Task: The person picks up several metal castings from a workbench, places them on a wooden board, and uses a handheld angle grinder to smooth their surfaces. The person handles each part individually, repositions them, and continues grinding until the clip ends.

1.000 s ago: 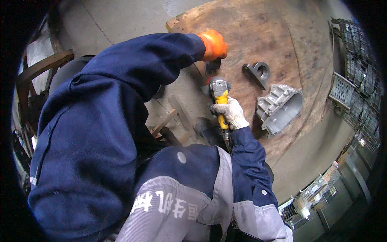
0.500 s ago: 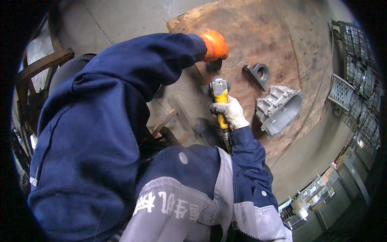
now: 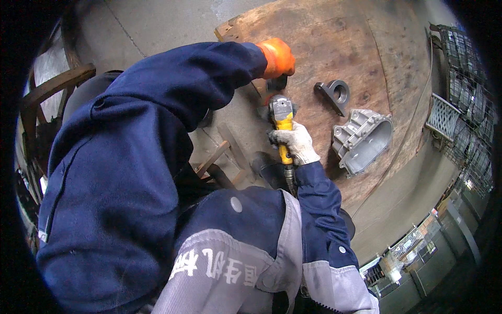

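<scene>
My left hand (image 3: 278, 58), in an orange glove, is closed on a dark metal part (image 3: 277, 82) at the near-left edge of the wooden tabletop. Most of that part is hidden beneath the glove. A pale knit glove covers my right hand (image 3: 296, 143), which is wrapped round the yellow body of an air grinder (image 3: 284, 123). The grinder's grey head points away from me, just below the dark part. From here I cannot tell whether the two touch. The grinder's hose fitting runs back along my right forearm.
On the wooden tabletop (image 3: 376, 99), right of my hands, lie a dark bracket with a round bore (image 3: 334, 95) and a silver cast-metal housing (image 3: 362, 142). Wire mesh cages (image 3: 463, 99) stand farther right. A wooden frame (image 3: 213, 157) is on the floor below my left arm.
The grinder and my right hand have shifted slightly away from me and to the left. My left hand has hardly moved and still grips the dark metal part.
</scene>
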Tool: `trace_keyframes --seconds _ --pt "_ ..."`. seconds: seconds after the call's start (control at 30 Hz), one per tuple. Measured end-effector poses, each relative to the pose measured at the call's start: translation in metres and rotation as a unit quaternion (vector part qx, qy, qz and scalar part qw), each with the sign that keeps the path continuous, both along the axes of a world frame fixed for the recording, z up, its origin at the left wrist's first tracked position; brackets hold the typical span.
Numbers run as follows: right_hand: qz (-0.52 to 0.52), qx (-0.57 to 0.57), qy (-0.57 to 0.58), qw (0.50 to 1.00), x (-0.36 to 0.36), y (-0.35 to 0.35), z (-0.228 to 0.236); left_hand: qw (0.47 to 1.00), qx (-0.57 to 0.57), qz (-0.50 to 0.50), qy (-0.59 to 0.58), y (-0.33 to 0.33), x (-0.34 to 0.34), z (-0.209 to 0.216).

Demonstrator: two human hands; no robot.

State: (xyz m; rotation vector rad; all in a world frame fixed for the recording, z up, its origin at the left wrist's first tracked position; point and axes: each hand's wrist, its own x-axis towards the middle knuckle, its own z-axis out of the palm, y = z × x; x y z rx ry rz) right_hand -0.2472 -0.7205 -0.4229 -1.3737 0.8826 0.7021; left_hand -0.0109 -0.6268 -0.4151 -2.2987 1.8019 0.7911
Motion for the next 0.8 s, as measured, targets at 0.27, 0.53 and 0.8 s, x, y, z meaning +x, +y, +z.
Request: trace_keyframes --seconds 0.27,0.53,0.8 --pt "0.005 0.007 0.012 1.000 -0.007 -0.001 0.000 1.000 -0.013 -0.004 -0.002 0.000 0.001 -0.002" --pt "0.004 0.004 0.014 1.000 -0.010 0.004 0.001 1.000 -0.015 -0.009 -0.005 -0.003 0.001 -0.011" --pt "-0.090 0.053 0.009 0.994 -0.031 -0.028 0.049 0.999 -0.041 0.011 -0.007 0.002 0.001 -0.021"
